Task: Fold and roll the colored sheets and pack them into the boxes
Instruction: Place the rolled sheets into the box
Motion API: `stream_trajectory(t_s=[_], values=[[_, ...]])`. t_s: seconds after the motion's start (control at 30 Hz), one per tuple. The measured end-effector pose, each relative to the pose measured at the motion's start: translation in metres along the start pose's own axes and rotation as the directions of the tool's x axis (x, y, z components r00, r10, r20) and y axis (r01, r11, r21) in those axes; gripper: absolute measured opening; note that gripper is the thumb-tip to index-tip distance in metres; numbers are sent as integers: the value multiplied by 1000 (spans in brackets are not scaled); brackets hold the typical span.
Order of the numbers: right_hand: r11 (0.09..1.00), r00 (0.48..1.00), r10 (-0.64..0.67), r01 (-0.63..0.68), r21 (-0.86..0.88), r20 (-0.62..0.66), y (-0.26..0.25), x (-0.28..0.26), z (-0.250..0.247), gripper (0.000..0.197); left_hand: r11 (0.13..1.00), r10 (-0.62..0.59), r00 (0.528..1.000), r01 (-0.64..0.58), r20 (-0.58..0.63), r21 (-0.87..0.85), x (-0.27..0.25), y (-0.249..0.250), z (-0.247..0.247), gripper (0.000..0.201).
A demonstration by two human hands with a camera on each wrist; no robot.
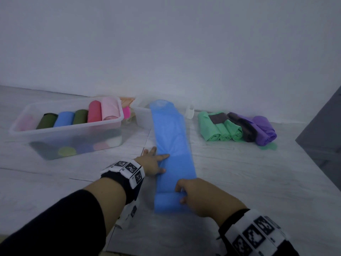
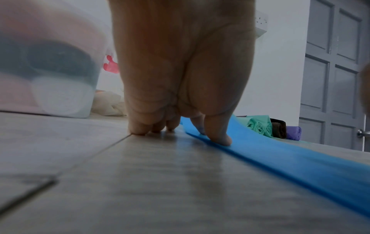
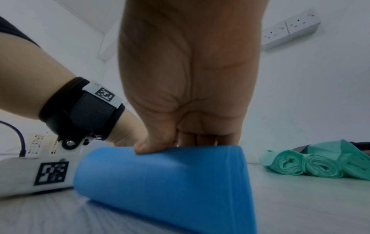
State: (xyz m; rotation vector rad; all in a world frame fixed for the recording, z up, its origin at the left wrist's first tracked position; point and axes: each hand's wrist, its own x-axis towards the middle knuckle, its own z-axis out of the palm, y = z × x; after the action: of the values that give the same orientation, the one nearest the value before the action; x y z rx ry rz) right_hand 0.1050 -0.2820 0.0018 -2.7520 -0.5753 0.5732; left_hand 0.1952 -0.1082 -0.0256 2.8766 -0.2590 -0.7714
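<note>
A long blue sheet point(image 1: 171, 145) folded into a narrow strip lies on the floor, its far end draped over the rim of a small clear box point(image 1: 143, 115). The near end is rolled into a short roll point(image 1: 167, 202) point(image 3: 170, 178). My right hand point(image 1: 201, 196) point(image 3: 180, 142) grips that roll from above, fingers curled over its top. My left hand point(image 1: 152, 161) point(image 2: 180, 126) lies flat with straight fingers, thumb and one finger pressing the strip's left edge point(image 2: 260, 155), the others on the floor.
A large clear box point(image 1: 66, 124) at the left holds several coloured rolls. Green rolls point(image 1: 221, 130), a dark one and a purple roll point(image 1: 265, 132) lie at the right. A grey door point(image 2: 336, 71) stands far right. A white wall runs behind.
</note>
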Motion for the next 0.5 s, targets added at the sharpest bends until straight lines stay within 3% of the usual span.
stream_trajectory(t_s=[0.2, 0.3, 0.37, 0.5], values=[[995, 997, 51, -55, -80, -55, -2, 12, -3, 31, 1000, 0, 1000, 0, -7, -1, 2, 0, 0, 66], [999, 982, 40, -33, 40, -186, -3, 10, -4, 23, 1000, -1, 1000, 1, -10, -1, 1, 0, 0, 65], [1000, 979, 12, -7, 26, -204, -5, 8, -3, 18, 1000, -3, 1000, 3, -7, 0, 2, 0, 0, 65], [995, 989, -23, 8, -99, -145, -11, 2, -1, 35, 1000, -7, 1000, 7, -4, -6, 3, -1, 1, 68]])
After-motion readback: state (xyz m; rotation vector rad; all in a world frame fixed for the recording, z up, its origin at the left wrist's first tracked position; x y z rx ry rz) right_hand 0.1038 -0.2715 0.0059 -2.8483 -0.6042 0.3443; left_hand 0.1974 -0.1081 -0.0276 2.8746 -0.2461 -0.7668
